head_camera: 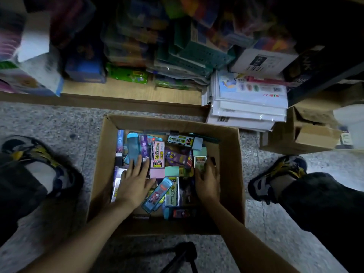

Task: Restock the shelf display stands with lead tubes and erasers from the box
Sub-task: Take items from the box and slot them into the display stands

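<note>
Speckled floor (59,123) under box (230,174); inside the box, left hand (136,182) lay flat, fingers spread, seemingly sifting packs (157,154); right hand (208,182) beside it, grip unclear.

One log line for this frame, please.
where: both hands inside cardboard box | left hand: flat on packs | right hand: on small green-white pack, grip unclear

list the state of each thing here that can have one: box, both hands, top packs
cardboard box, open at the top, holding loose packs
left hand, in the box, fingers straight, resting flat on packs
right hand, in the box on the packs, grip unclear
blue pack, lying tilted on the heap
pink pack, lying flat, label up
small carton, flaps open
</note>
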`<state>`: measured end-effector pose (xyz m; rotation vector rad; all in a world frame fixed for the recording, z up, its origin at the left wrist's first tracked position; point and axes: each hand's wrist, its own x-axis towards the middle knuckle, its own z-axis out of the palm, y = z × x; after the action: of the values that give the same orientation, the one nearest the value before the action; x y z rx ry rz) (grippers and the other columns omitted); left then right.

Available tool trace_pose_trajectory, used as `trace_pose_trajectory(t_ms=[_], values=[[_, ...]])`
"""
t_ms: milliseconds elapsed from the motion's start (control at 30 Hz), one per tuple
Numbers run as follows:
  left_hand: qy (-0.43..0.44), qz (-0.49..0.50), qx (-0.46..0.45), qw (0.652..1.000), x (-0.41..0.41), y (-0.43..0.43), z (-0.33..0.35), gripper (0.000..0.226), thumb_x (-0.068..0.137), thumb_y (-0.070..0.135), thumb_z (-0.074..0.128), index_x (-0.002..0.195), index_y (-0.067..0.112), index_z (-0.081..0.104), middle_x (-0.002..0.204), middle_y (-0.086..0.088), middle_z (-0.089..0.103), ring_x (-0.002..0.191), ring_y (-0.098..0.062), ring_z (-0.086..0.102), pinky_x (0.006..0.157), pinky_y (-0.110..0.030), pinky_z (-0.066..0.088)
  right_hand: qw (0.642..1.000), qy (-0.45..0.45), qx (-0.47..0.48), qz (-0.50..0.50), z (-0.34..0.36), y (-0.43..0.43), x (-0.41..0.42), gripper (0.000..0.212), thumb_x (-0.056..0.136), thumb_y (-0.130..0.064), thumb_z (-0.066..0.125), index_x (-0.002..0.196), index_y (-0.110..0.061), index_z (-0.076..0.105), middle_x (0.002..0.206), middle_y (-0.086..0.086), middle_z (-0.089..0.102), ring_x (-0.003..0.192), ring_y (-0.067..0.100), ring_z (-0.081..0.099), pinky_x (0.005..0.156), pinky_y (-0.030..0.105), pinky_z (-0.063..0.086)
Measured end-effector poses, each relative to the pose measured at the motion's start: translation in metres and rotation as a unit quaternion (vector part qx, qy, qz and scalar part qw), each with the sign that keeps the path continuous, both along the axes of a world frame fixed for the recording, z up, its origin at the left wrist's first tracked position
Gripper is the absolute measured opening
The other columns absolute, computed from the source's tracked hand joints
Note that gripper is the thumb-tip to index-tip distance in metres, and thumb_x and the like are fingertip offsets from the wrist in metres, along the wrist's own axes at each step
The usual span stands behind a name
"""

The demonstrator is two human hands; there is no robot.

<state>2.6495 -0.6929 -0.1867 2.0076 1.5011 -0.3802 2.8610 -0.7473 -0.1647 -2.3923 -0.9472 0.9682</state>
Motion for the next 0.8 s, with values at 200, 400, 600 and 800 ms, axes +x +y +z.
trace_pose_trajectory(t_ms=[200,400,600,800], values=[[-0.108,0.072,0.061,0.990,0.001,-0.008,0.011,0.043,0.096,0.036,0.045,0.133,0.013,0.049,0.152,-0.009,0.029,0.138,-0.029,0.029,0.108,-0.040,0.029,0.998,-0.008,-0.019,0.052,-0.002,0.008,0.003,0.046,0.095,-0.034,0.051,0.137,-0.019,0.044,0.146,0.011,0.032,0.132,0.032,0.030,0.108,0.042,0.031],[-0.156,0.337,0.055,0.927,0.014,0.029,0.018,0.051,0.082,0.026,0.071,0.120,-0.001,0.051,0.126,-0.021,0.045,0.117,-0.034,0.044,0.097,-0.036,0.035,0.997,0.059,-0.052,-0.025,-0.004,0.018,0.014,0.064,0.085,-0.035,0.067,0.138,-0.014,0.039,0.138,0.014,0.035,0.127,0.034,0.035,0.106,0.041,0.036],[-0.082,0.377,0.020,0.922,0.031,0.045,0.008,0.084,0.069,0.038,0.080,0.128,-0.005,0.039,0.128,-0.026,0.038,0.119,-0.041,0.038,0.098,-0.045,0.036,0.978,0.174,-0.035,-0.111,-0.008,0.031,0.016,0.054,0.074,-0.018,0.078,0.119,-0.006,0.051,0.117,0.012,0.062,0.105,0.026,0.061,0.090,0.047,0.051],[-0.097,0.423,0.001,0.901,0.032,0.045,0.000,0.064,0.072,0.028,0.080,0.119,-0.003,0.050,0.124,-0.026,0.046,0.116,-0.038,0.042,0.095,-0.043,0.040,0.961,0.237,-0.054,-0.134,-0.010,0.029,0.022,0.036,0.078,-0.013,0.074,0.109,-0.006,0.058,0.106,0.015,0.067,0.094,0.028,0.066,0.085,0.047,0.054]])
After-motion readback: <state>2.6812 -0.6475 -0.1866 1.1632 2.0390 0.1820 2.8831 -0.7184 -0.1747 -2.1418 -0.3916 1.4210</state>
